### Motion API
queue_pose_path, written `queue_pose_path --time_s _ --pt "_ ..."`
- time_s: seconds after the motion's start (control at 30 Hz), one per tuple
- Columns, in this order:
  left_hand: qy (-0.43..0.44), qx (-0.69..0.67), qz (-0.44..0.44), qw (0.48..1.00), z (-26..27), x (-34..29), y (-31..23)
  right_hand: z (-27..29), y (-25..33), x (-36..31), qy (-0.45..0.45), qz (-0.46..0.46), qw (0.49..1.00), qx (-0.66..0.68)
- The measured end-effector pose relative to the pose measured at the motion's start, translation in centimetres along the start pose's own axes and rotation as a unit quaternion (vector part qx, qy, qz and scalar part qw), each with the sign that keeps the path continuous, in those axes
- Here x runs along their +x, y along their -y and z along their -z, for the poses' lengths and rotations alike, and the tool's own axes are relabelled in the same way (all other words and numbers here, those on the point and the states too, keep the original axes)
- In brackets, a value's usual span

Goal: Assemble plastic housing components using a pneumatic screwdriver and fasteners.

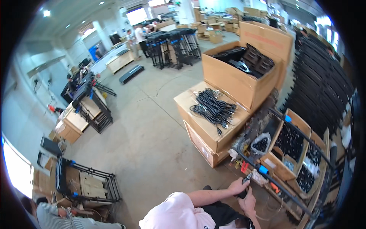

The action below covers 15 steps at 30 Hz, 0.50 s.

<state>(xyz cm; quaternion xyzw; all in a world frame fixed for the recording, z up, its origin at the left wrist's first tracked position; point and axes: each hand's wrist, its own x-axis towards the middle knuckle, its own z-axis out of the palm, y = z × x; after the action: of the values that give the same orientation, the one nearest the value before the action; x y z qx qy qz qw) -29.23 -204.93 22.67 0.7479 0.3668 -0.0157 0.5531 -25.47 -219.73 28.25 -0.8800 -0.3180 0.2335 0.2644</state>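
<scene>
At the lower right, my left hand (238, 186) and my right hand (248, 201) are close together, both closed around a dark hand-held tool (243, 194) with a narrow metal tip (248, 176). Its exact kind is too small to make out. The tip points up and right, next to a black tubular frame (284, 186) with blue fittings (263, 169). I cannot tell whether the tip touches the frame. A red clip-like piece (244, 166) and an orange-red piece (275, 187) are near it.
Right of my hands, a cardboard tray (280, 166) holds small black parts. Ahead stand stacked cartons (213, 141) with coiled black cables (213, 105) and an open box (228, 80). Dark frames (320, 80) are stacked at right. A person (57, 213) works at lower left.
</scene>
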Motion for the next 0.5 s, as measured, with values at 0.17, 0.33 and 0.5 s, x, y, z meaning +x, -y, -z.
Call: queue_pose_path --time_s 0.17,0.33,0.5 --pt "0.006 0.005 0.014 1.000 -0.2 0.5 -0.4 -0.2 -1.0 0.6 -0.006 0.018 1.000 -0.025" --pt "0.009 0.009 0.014 1.000 -0.5 1.0 -0.4 -0.1 -1.2 1.2 0.019 -0.018 0.999 -0.047" --pt "-0.003 0.017 0.002 1.000 -0.7 1.4 -0.4 -0.3 -1.3 1.2 0.003 0.031 0.999 -0.010"
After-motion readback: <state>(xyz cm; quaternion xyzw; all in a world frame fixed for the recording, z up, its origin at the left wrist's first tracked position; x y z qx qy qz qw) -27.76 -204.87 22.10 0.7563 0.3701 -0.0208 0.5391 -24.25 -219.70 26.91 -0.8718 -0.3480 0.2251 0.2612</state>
